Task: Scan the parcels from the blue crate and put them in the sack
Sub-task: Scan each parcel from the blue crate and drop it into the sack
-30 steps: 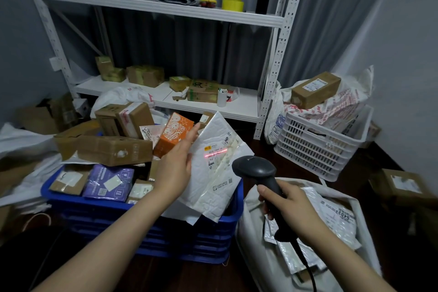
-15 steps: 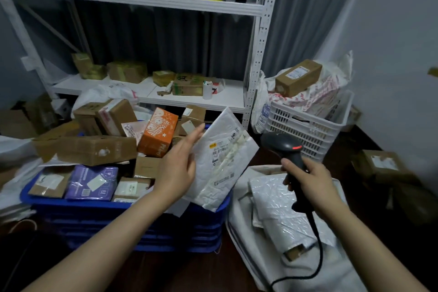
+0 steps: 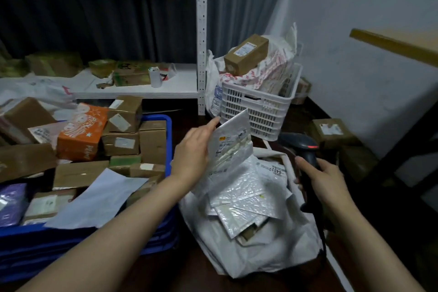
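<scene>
Single head-worn view, looking forward and down, close above sack (image 3: 248, 244), blue crate (image 3: 169, 140)

The digits 6403 stand, upside down, on a white mailer (image 3: 272, 170) lying in the sack (image 3: 237, 261). Labels on the held mailer (image 3: 233, 142), orange box (image 3: 80, 135) and brown carton (image 3: 246, 54) are too blurred to read.

One blue crate (image 3: 168, 140) at nine o'clock. One white sack (image 3: 260, 256) at five. One white basket (image 3: 260, 111) at one, with one labelled carton (image 3: 245, 53) on top. One scanner (image 3: 305, 147) at three. One white mailer (image 3: 233, 142) at centre. At least four padded mailers (image 3: 237, 199) in the sack, exact number unclear. One orange box (image 3: 80, 135) and one purple packet (image 3: 11, 204) at nine, among roughly ten brown cartons (image 3: 120, 143). Two hands: left hand (image 3: 193, 149), right hand (image 3: 324, 178).
</scene>
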